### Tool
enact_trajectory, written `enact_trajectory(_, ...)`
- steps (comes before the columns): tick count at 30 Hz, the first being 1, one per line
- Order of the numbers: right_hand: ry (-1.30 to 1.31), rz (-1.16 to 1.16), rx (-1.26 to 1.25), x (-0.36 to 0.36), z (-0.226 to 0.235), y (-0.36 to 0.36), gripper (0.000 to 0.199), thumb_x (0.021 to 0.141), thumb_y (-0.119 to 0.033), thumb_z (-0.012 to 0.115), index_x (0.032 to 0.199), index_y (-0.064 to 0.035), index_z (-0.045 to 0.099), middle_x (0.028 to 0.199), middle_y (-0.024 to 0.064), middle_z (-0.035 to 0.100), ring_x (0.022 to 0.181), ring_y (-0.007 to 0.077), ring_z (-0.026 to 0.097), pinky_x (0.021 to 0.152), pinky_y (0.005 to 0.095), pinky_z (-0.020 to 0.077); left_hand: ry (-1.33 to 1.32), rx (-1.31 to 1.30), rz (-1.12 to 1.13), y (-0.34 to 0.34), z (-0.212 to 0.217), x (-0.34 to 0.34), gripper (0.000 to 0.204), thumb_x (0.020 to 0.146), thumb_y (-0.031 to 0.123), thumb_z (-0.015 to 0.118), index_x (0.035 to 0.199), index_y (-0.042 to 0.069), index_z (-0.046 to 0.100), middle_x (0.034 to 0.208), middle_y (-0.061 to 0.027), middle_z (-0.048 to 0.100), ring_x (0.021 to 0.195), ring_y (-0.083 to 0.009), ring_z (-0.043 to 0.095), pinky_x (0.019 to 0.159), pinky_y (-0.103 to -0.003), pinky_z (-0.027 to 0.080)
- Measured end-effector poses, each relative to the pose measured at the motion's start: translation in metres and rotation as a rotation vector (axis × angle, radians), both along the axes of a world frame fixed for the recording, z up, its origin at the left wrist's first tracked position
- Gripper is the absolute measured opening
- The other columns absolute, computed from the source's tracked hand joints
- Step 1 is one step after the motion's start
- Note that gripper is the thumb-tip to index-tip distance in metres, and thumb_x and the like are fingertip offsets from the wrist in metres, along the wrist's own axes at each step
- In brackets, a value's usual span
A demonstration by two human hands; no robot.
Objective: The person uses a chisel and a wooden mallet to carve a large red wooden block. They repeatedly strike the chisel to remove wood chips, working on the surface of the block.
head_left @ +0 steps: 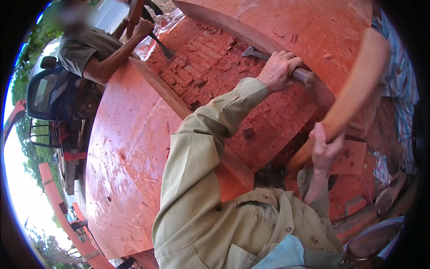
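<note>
My left hand (280,69) is closed around a chisel, its wooden handle (303,77) sticking out past the fingers. The chisel's metal blade (254,53) points left over a recess (246,130) cut into a large reddish piece of wood (130,148). In my right hand (327,145) I grip a thick, smooth wooden mallet (358,89), tilted up to the right, its upper end right of the chisel handle. The mallet's lower end reaches down by the near edge of the recess. Rough gouged wood and loose chips (210,74) cover the recess's far part.
At the upper left a co-worker (89,49) holds another chisel (165,49) at the recess's far end. A dark blue vehicle (45,94) and a curved red beam (62,215) stand at left. Blue patterned cloth (401,89) hangs at right, above wood offcuts (356,205).
</note>
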State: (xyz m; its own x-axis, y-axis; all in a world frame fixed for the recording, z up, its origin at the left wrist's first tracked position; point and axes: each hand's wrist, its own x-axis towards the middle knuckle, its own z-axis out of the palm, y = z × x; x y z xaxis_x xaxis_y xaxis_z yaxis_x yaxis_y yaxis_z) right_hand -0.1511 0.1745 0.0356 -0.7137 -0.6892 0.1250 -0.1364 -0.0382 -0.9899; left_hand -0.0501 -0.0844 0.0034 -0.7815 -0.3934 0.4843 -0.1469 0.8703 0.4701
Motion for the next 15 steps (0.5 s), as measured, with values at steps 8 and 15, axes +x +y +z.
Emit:
enact_trajectory(8, 0.125, -0.079, 0.039, 0.007, -0.011, -0.002, 0.046, 0.096, -0.016, 0.080, 0.130, 0.0049, 0.057, 0.106, 0.0111, 0.070, 0.088, 0.0230, 0.069, 0.080, 0.0388, 0.0579, -0.002, -0.046, 0.043, -0.005, -0.007, -0.005, 0.039, 0.073, 0.012, 0.077, 0.111, 0.013, 0.069, 0.103, -0.0108, 0.067, 0.106, -0.0350, 0.064, 0.090, -0.048, 0.049)
enact_trajectory(15, 0.232, 0.121, 0.219, 0.012, -0.011, -0.001, 0.051, 0.095, -0.022, 0.081, 0.131, 0.0064, 0.058, 0.106, 0.0148, 0.073, 0.093, 0.0241, 0.071, 0.085, 0.0414, 0.0573, -0.073, -0.068, 0.047, -0.004, -0.013, -0.006, 0.037, 0.074, 0.013, 0.078, 0.109, 0.013, 0.067, 0.103, -0.0116, 0.066, 0.105, -0.0346, 0.064, 0.089, -0.048, 0.049)
